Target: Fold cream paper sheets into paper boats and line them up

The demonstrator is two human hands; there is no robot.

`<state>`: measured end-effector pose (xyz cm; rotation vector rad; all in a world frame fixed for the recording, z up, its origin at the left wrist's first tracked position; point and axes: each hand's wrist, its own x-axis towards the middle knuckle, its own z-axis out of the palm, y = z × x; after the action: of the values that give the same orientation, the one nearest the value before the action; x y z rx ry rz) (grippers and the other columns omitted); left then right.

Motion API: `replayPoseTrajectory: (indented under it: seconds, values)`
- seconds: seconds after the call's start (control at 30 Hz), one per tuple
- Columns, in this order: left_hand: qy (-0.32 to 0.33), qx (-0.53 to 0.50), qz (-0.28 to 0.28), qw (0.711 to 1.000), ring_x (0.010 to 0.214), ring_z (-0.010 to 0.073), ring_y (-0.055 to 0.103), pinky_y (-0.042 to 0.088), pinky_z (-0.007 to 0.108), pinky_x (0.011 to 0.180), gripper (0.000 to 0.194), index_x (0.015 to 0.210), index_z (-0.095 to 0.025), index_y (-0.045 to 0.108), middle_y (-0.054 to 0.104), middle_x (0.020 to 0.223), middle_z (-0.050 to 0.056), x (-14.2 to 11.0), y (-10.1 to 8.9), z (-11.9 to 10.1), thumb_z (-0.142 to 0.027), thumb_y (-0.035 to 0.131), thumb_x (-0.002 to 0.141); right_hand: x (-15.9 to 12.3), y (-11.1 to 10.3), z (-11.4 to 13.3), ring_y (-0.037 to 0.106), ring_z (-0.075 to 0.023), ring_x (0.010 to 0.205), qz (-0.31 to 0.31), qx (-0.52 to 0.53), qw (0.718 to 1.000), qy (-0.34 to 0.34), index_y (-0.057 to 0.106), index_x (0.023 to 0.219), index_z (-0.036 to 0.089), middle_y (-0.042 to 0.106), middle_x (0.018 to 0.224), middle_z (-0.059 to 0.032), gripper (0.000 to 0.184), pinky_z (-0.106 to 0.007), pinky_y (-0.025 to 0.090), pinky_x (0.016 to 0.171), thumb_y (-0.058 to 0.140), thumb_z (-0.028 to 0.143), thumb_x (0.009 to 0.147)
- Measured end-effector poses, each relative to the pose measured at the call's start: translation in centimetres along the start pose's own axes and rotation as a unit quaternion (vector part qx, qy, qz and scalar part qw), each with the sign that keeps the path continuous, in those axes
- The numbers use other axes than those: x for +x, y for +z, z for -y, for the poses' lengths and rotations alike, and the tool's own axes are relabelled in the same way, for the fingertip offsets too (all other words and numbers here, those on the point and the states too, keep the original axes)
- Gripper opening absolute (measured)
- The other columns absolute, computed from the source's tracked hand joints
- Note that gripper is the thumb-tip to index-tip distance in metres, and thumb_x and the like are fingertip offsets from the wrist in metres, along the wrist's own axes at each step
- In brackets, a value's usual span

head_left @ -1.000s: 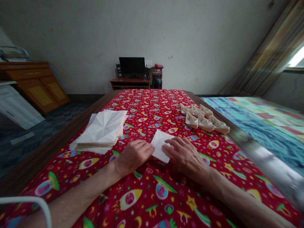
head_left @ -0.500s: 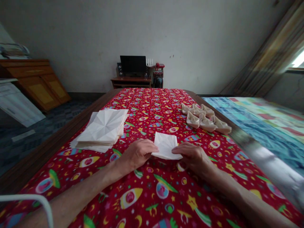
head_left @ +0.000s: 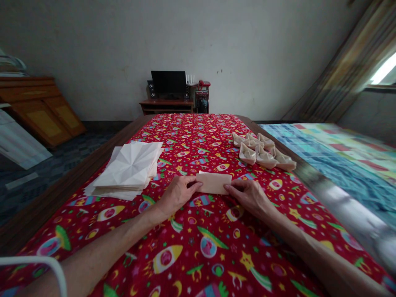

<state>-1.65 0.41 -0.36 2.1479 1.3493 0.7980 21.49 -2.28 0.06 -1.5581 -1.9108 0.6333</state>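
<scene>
Between my hands is a small folded sheet of paper (head_left: 214, 183), its cream side facing me and a thin white strip showing along the top left edge. My left hand (head_left: 181, 192) pinches its left end between thumb and fingers. At the right end, my right hand (head_left: 247, 194) pinches it the same way. To the left lies a stack of creased white paper squares (head_left: 130, 165). Several folded cream paper shapes (head_left: 266, 152) with pointed ends sit in two rows beyond my right hand.
A red patterned cloth (head_left: 192, 231) covers the long brown table. A white curved tube (head_left: 46, 259) crosses the lower left corner. A bed (head_left: 324, 161) stands along the right. At the far wall is a desk with a monitor (head_left: 168, 83); a wooden cabinet (head_left: 43, 109) is at left.
The paper was turned in my hands and folded over: its white square face gave way to a narrow cream rectangle. My right hand went from spread over it to pinching its right end.
</scene>
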Motion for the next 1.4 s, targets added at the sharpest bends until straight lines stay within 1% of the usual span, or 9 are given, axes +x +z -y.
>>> replayPoseTrajectory:
  seconds: [0.17,0.23,0.33,0.63,0.8,1.0,1.1,1.27,1.4]
  values:
    - [0.024,0.006,-0.006,1.0,0.058,0.0123,0.056,0.037,0.02,0.055,0.026,0.078,-0.015,0.068,0.065,0.062,-0.003,0.3,0.0,0.4,-0.035,0.053,0.085,0.0,0.3,-0.2,0.044,-0.0099,0.051,-0.012,-0.036,0.999,0.0,0.056,0.057,0.017,0.048,0.051,0.0027,0.042,-0.021,0.028,0.049,0.046,0.047,0.085]
    - [0.016,-0.015,-0.013,1.0,0.059,0.0125,0.058,0.039,0.02,0.057,0.025,0.096,-0.016,0.068,0.066,0.064,-0.003,0.4,0.0,0.4,-0.032,0.055,0.084,-0.1,0.4,-0.3,0.044,-0.01,0.051,-0.016,-0.078,0.997,0.002,0.054,0.055,0.017,0.048,0.051,0.0023,0.042,-0.022,0.027,0.049,0.047,0.046,0.085]
    - [0.001,-0.026,-0.016,1.0,0.06,0.0124,0.059,0.042,0.021,0.063,0.042,0.123,-0.016,0.056,0.068,0.065,-0.004,0.4,0.1,0.1,-0.027,0.056,0.083,0.0,0.6,-0.4,0.047,-0.0114,0.053,-0.017,-0.157,0.987,0.003,0.056,0.059,0.018,0.053,0.055,0.0007,0.039,-0.023,0.027,0.051,0.047,0.044,0.086]
    - [-0.014,0.215,-0.047,0.975,0.069,0.018,0.064,0.042,0.026,0.06,0.053,0.138,-0.023,0.04,0.072,0.079,-0.001,0.3,0.9,-1.5,-0.025,0.051,0.086,-0.7,1.2,0.6,0.062,-0.0199,0.077,-0.072,-0.322,0.944,-0.021,0.066,0.08,0.018,0.068,0.079,-0.0074,0.032,-0.027,0.037,0.067,0.045,0.04,0.091]
    - [0.026,0.234,-0.039,0.971,0.087,0.0184,0.066,0.047,0.026,0.075,0.031,0.114,-0.027,0.063,0.071,0.099,0.001,0.4,1.0,-1.2,-0.023,0.046,0.089,-0.5,1.1,1.3,0.063,-0.0206,0.08,-0.047,-0.351,0.935,-0.007,0.067,0.085,0.018,0.069,0.08,-0.0076,0.033,-0.028,0.038,0.068,0.042,0.038,0.093]
    - [0.066,0.25,-0.036,0.965,0.089,0.0178,0.062,0.048,0.027,0.08,0.028,0.109,-0.023,0.064,0.067,0.097,0.004,0.1,1.0,-1.3,-0.024,0.042,0.091,-0.1,1.0,1.2,0.063,-0.0215,0.079,-0.042,-0.368,0.929,-0.003,0.067,0.083,0.018,0.068,0.079,-0.0094,0.036,-0.027,0.036,0.065,0.04,0.039,0.094]
    - [0.128,0.264,-0.051,0.955,0.098,0.0206,0.058,0.048,0.031,0.083,0.026,0.103,-0.019,0.064,0.062,0.103,0.007,-0.1,1.1,-1.5,-0.024,0.04,0.093,-0.1,1.0,1.2,0.063,-0.0211,0.078,-0.036,-0.366,0.93,0.0,0.067,0.083,0.017,0.068,0.079,-0.0095,0.037,-0.027,0.035,0.063,0.04,0.04,0.094]
    - [0.277,0.25,0.012,0.928,0.128,0.0215,0.041,0.03,0.042,0.11,0.031,0.118,-0.018,0.055,0.055,0.13,0.006,-0.5,1.7,-1.6,-0.019,0.036,0.095,-0.1,0.8,1.4,0.063,-0.0199,0.076,-0.023,-0.363,0.932,0.002,0.066,0.078,0.018,0.068,0.077,-0.0085,0.039,-0.027,0.033,0.061,0.039,0.039,0.094]
    - [0.27,0.242,0.07,0.929,0.133,0.0206,0.035,0.025,0.04,0.113,0.039,0.133,-0.016,0.044,0.047,0.139,0.006,-1.2,1.9,-1.7,-0.025,0.034,0.096,-0.1,0.8,1.5,0.063,-0.0198,0.077,-0.023,-0.366,0.93,0.004,0.066,0.078,0.018,0.069,0.078,-0.0083,0.037,-0.027,0.032,0.061,0.039,0.037,0.094]
